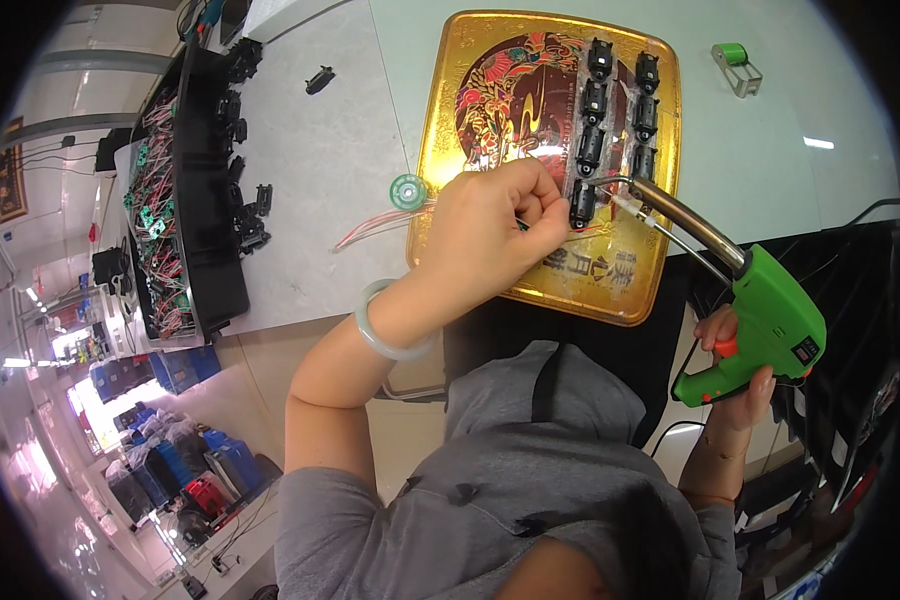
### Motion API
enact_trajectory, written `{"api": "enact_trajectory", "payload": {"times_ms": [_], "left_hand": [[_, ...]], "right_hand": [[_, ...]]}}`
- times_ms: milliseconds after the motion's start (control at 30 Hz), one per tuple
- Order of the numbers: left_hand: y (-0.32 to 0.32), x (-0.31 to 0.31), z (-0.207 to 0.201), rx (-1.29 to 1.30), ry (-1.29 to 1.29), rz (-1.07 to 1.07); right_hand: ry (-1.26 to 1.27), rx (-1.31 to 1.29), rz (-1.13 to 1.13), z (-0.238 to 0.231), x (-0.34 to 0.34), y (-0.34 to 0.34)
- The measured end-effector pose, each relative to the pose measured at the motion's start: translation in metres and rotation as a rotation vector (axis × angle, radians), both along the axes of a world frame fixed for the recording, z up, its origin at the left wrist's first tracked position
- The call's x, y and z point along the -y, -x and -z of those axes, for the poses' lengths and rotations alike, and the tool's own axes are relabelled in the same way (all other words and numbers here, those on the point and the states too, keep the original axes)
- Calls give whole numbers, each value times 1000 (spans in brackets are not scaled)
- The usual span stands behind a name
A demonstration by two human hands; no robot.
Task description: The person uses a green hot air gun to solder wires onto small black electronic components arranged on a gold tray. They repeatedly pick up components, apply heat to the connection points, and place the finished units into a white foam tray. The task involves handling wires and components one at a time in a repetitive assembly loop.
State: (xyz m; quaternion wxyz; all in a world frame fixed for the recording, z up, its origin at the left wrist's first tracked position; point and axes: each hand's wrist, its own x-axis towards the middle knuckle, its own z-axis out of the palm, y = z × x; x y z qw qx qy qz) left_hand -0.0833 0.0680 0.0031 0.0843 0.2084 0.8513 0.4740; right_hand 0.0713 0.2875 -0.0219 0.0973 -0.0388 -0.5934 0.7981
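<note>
At one o'clock on the counter (pixel 320 170), a gold tray (pixel 444 120) carries two rows of black parts (pixel 591 148). At three, my right hand (pixel 747 402) clasps a green gun (pixel 778 305), its tip (pixel 615 181) by the left row's nearest part. My left hand (pixel 492 218), pinched closed, is beside that part, its contents hidden.

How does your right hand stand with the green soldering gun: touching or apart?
Touching. The head view shows it: the right hand grips the green soldering gun, fingers beside the red trigger.
</note>
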Motion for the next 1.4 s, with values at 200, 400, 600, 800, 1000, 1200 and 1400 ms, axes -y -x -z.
{"api": "enact_trajectory", "payload": {"times_ms": [200, 400, 600, 800, 1000, 1200, 1400], "left_hand": [[-1, 1, 1, -37, -6, 7], [-2, -1, 0, -42, 5, -10], [-1, 4, -5, 82, 100, 4], [-1, 3, -1, 53, 74, 13], [-2, 3, -5, 81, 108, 5], [-2, 2, -2, 42, 97, 11], [-2, -1, 4, -93, -3, -6]], "right_hand": [[19, 22, -3, -2, 1, 3], [22, 60, -11, -4, -1, 3], [33, 67, 15, -5, 3, 4], [14, 56, 3, -5, 1, 3], [21, 70, 11, -5, 2, 3], [-42, 109, 37, -11, 3, 3], [-52, 109, 36, -11, 4, 4]]}}
